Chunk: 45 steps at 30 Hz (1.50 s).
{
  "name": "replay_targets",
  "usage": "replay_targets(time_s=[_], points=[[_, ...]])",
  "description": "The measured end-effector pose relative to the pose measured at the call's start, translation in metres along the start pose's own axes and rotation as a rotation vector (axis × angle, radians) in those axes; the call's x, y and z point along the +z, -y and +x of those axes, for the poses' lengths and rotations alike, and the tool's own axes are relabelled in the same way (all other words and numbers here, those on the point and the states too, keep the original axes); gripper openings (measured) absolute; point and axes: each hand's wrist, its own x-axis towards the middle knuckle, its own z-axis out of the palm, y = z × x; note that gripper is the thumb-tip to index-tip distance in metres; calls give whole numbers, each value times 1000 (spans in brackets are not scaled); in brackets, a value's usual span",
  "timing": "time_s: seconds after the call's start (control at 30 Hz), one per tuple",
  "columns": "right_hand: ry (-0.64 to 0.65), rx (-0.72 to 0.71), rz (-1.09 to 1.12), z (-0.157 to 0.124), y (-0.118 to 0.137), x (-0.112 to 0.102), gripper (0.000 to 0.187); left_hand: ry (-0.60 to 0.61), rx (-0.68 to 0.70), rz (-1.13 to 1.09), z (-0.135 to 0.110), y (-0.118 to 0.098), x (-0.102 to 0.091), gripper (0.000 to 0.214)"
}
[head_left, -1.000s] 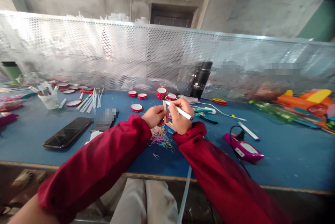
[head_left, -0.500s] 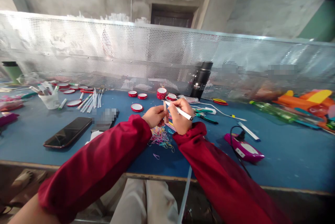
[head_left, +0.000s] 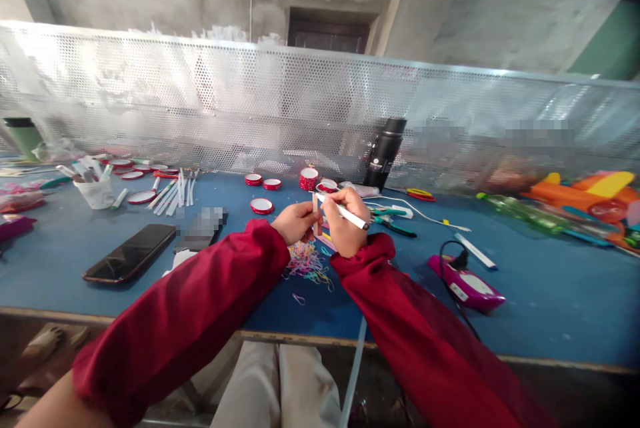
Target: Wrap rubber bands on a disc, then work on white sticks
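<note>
White marker, gripped in the right hand, sits mid-picture in the head view, its tip near a flat stick pinched by the left hand (contact is too small to tell). From the hands, coloured bands lie at six o'clock, short of the table's front edge; at four o'clock, blue tabletop parts the right sleeve from a purple box.

Bench, blue, cluttered.
Around coloured-loop pile: phone 9 o'clock, red-rimmed lid 11, black flask 1, purple box 3.
</note>
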Motion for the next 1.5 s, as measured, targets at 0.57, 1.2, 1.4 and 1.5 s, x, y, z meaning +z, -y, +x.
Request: replay_targets(time_s=[0.57,1.2,1.4,1.5], points=[[-38,-4,8,1,3,-1,8,-5,9,-3,0,-2,-1,15],[-22,-4,10,1,0,-1,8,0,21,-5,1,0,-1,16],[-24,1,17,1,-1,0,9,4,18,-8,1,0,-1,16],[-16,5,8,1,0,0,8,-4,16,2,2,0,-1,16]])
